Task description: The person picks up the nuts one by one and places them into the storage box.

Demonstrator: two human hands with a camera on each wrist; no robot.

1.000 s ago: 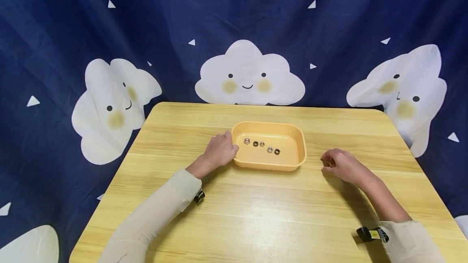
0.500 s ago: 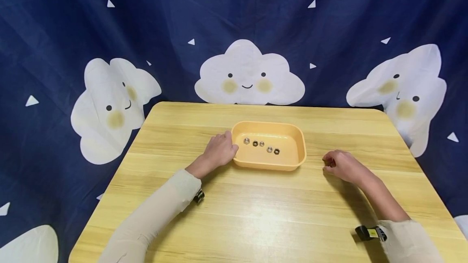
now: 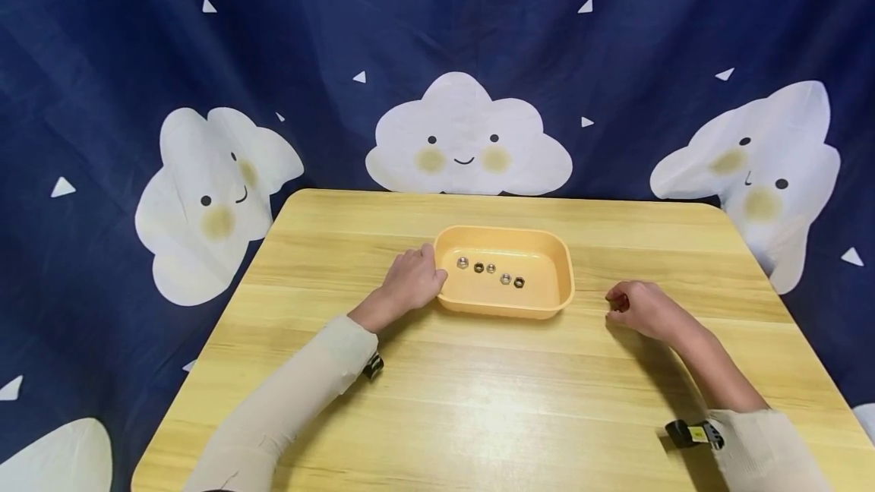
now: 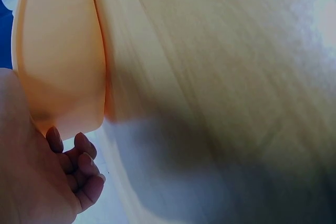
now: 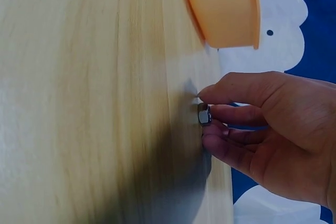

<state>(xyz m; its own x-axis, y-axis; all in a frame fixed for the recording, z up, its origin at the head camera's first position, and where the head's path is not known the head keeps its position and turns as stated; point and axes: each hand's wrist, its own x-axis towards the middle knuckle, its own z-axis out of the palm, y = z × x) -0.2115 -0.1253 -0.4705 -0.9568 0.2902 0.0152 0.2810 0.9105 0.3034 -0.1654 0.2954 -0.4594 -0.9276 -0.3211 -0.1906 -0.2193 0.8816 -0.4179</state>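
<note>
In the head view, my left hand [image 3: 412,279] grips the left end of an orange-yellow plastic tray [image 3: 506,311], the thumb over its rim. The left wrist view shows curled fingers [image 4: 88,167] below the tray's corner [image 4: 63,66]. Several small hex nuts [image 3: 506,279], some silvery and some dark, lie spread across the tray floor. To the right of the tray, my right hand [image 3: 641,308] is low over the table with bent fingers. Its fingertips pinch a shiny metal hex nut [image 5: 204,115] close to the wood; in the head view this nut is hidden.
The pale wood-grain table [image 3: 478,393] extends around the tray and both hands. A dark blue curtain [image 3: 328,36] printed with smiling white clouds hangs behind the far edge. A black band [image 3: 693,433] sits at the right wrist.
My right hand has shifted slightly to the right, a little farther from the tray. The left hand, the tray and the nuts inside have stayed in place.
</note>
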